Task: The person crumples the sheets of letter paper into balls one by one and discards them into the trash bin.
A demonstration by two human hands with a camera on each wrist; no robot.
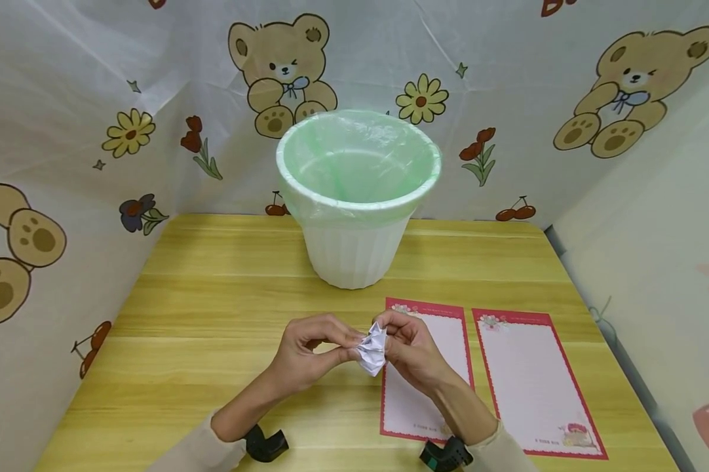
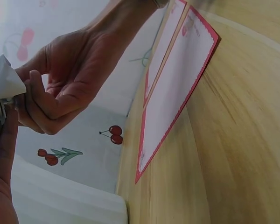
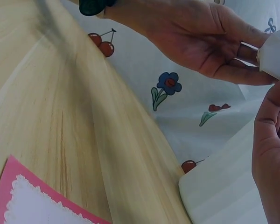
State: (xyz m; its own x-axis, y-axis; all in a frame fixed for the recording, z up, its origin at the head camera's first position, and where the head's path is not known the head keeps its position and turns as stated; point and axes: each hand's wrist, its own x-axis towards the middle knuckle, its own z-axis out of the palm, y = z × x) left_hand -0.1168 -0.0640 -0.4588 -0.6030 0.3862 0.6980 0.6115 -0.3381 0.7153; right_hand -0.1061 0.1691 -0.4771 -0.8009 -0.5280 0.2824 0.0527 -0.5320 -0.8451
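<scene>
Between both hands, above the table, is a crumpled piece of white paper [image 1: 373,350]. My left hand [image 1: 316,351] pinches its left side between thumb and fingers. On the other side my right hand [image 1: 412,347] grips it with thumb and curled fingers. In the left wrist view the crumpled paper [image 2: 4,86] shows folds and a pointed edge at the frame's left side. The right wrist view catches it as a white lump [image 3: 275,53] by the fingertips. Beneath the right hand lies a red-bordered sheet of paper [image 1: 402,406], partly covered by that hand and forearm.
A white bin [image 1: 354,252] with a green plastic liner [image 1: 354,157] stands at the back of the wooden table [image 1: 213,314]. To the right lies a second red-bordered sheet [image 1: 537,380]. Cloth printed with bears and flowers [image 1: 189,65] hangs behind and beside the table.
</scene>
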